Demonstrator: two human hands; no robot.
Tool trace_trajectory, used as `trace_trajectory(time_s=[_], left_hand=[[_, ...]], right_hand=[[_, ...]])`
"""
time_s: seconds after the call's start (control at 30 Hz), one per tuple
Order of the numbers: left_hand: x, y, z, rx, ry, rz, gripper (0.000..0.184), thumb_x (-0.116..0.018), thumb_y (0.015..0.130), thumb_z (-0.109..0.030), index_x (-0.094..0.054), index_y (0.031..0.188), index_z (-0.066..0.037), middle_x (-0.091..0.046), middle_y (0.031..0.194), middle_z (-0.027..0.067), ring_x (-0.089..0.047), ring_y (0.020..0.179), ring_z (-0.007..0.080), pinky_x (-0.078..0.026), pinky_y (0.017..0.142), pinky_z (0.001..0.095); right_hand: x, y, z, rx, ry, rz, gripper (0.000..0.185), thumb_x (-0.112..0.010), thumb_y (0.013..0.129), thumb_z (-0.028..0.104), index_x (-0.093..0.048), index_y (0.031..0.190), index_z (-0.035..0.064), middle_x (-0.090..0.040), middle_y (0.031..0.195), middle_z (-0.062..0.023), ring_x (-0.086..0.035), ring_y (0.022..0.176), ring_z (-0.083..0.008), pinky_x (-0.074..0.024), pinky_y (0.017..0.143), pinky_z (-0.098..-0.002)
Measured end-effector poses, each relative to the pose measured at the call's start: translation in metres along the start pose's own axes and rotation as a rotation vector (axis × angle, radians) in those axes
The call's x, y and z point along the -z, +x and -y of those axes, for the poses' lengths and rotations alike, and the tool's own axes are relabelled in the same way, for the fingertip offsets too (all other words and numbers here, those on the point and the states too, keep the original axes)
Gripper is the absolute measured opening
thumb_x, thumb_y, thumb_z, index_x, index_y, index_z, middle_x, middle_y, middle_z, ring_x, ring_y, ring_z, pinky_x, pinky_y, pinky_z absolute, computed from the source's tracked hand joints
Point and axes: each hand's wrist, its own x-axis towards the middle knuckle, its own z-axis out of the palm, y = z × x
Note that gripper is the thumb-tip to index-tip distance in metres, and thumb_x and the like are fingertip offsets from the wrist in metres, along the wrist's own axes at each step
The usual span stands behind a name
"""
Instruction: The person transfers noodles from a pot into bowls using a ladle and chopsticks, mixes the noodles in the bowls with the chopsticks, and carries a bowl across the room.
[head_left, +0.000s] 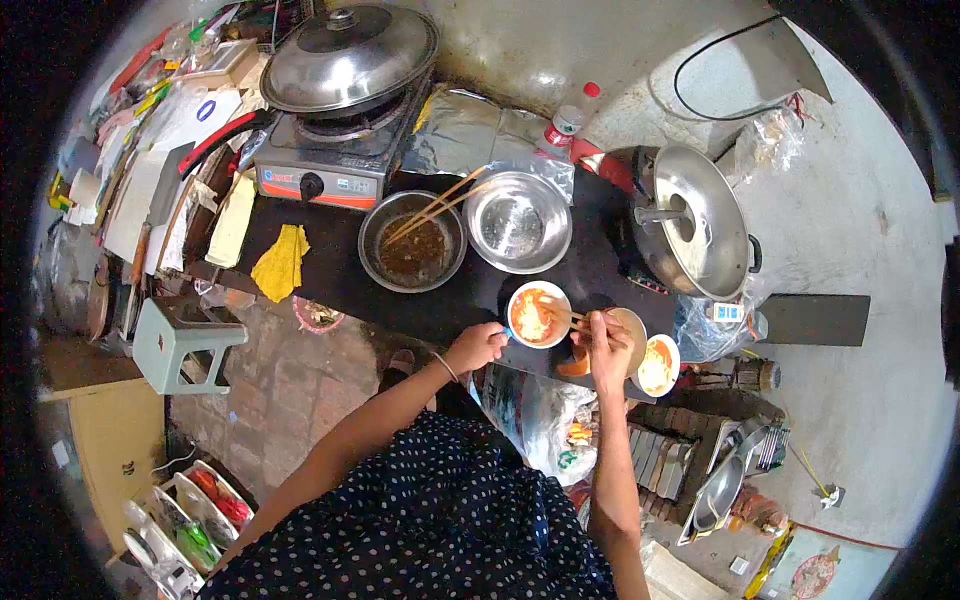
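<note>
Blue handle [507, 333] on that white cup [540, 345], and the left hand [474, 348] has its fingers wrapped round it, right at the front edge of the dark tabletop [330, 262]. The right hand [608, 350] is pinched on wooden chopsticks [568, 318], tips down in the reddish, pale-topped food in the cup. Pretty tight on that side tbh: a tan bowl [643, 330] sits partly hidden by the fingers, and a food bowl [676, 365] is close to the corner. Behind the cup, a shiny basin [568, 225] and a darker pan [364, 240] sit side by side, more chopsticks lying across the pan. Roomier leftward, where bare surface runs toward a yellow cloth [281, 263] by the edge.
</note>
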Motion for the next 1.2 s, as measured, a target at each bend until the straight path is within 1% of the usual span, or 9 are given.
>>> trace_trajectory(time_s=[0.23,0.57,0.67,0.93,1.0,1.07,1.1,1.17,1.2], left_hand=[[-0.002,-0.001,0.001,0.020,-0.049,-0.028,0.022,-0.049,0.085,-0.020,-0.056,0.080,0.000,-0.056,0.060,0.0059,-0.054,0.053,0.0142,-0.044,0.053,0.0293],[-0.001,0.003,0.012,0.076,-0.047,0.052,0.015,-0.046,0.088,-0.014,-0.055,0.090,-0.002,-0.056,0.070,0.0042,-0.053,0.059,0.0114,-0.046,0.056,0.0262],[-0.006,0.003,0.016,0.020,-0.062,-0.031,0.018,-0.049,0.084,-0.015,-0.057,0.086,0.001,-0.057,0.061,0.0057,-0.053,0.052,0.0123,-0.045,0.053,0.0267],[-0.005,0.002,0.007,0.039,-0.078,-0.048,0.019,-0.051,0.084,-0.017,-0.057,0.087,0.001,-0.056,0.060,0.0060,-0.054,0.054,0.0126,-0.045,0.053,0.0275],[-0.007,0.006,0.019,0.058,-0.132,-0.067,0.019,-0.051,0.084,-0.017,-0.057,0.086,0.000,-0.056,0.060,0.0059,-0.054,0.054,0.0127,-0.044,0.053,0.0276],[-0.008,0.009,0.038,-0.285,-0.027,-0.074,0.019,-0.050,0.084,-0.017,-0.057,0.083,0.000,-0.056,0.060,0.0058,-0.054,0.055,0.0135,-0.044,0.054,0.0287],[-0.005,0.003,0.011,-0.010,-0.028,-0.051,0.020,-0.049,0.085,-0.018,-0.056,0.079,0.000,-0.056,0.060,0.0069,-0.055,0.055,0.0150,-0.045,0.055,0.0300],[-0.008,0.005,0.028,-0.266,-0.056,-0.089,0.021,-0.049,0.085,-0.018,-0.055,0.078,0.000,-0.056,0.060,0.0079,-0.055,0.055,0.0162,-0.045,0.056,0.0302],[-0.005,0.001,0.010,-0.125,-0.039,-0.080,0.021,-0.048,0.086,-0.019,-0.055,0.079,0.000,-0.056,0.060,0.0082,-0.056,0.055,0.0166,-0.045,0.056,0.0304]], right_hand=[[0.002,-0.037,0.043,0.234,-0.525,0.390,0.014,-0.057,0.082,0.007,-0.063,0.083,-0.0055,-0.064,0.085,-0.0124,-0.062,0.076,-0.0188,-0.0480,0.068,-0.0278],[0.015,-0.025,0.053,0.016,-0.026,-0.136,0.026,-0.052,0.088,0.014,-0.059,0.079,-0.0089,-0.062,0.071,-0.0084,-0.059,0.059,-0.0138,-0.0486,0.049,-0.0233],[0.009,0.002,0.000,-0.023,-0.099,-0.082,0.023,-0.055,0.087,0.016,-0.057,0.093,-0.0064,-0.062,0.075,-0.0096,-0.060,0.058,-0.0153,-0.0516,0.054,-0.0241],[0.008,-0.028,0.051,0.328,-0.476,0.403,0.018,-0.056,0.084,0.009,-0.063,0.083,-0.0085,-0.064,0.088,-0.0116,-0.061,0.070,-0.0156,-0.0495,0.065,-0.0250],[0.005,-0.028,0.039,0.370,-0.519,0.414,0.018,-0.057,0.084,0.009,-0.063,0.083,-0.0079,-0.064,0.088,-0.0112,-0.061,0.069,-0.0152,-0.0497,0.064,-0.0246],[0.001,-0.025,0.016,0.339,-0.543,0.323,0.016,-0.058,0.083,0.008,-0.063,0.082,-0.0075,-0.064,0.086,-0.0096,-0.061,0.067,-0.0144,-0.0500,0.059,-0.0234],[0.000,-0.024,0.018,0.272,-0.534,0.222,0.018,-0.057,0.082,0.011,-0.062,0.081,-0.0067,-0.064,0.083,-0.0144,-0.063,0.073,-0.0253,-0.0492,0.067,-0.0299],[0.008,-0.023,0.013,0.251,-0.495,0.163,0.020,-0.057,0.083,0.012,-0.062,0.080,-0.0074,-0.065,0.081,-0.0125,-0.063,0.068,-0.0199,-0.0492,0.063,-0.0284],[0.013,-0.024,0.019,0.240,-0.483,0.130,0.020,-0.056,0.084,0.011,-0.062,0.079,-0.0076,-0.065,0.078,-0.0113,-0.062,0.066,-0.0176,-0.0489,0.061,-0.0276]])
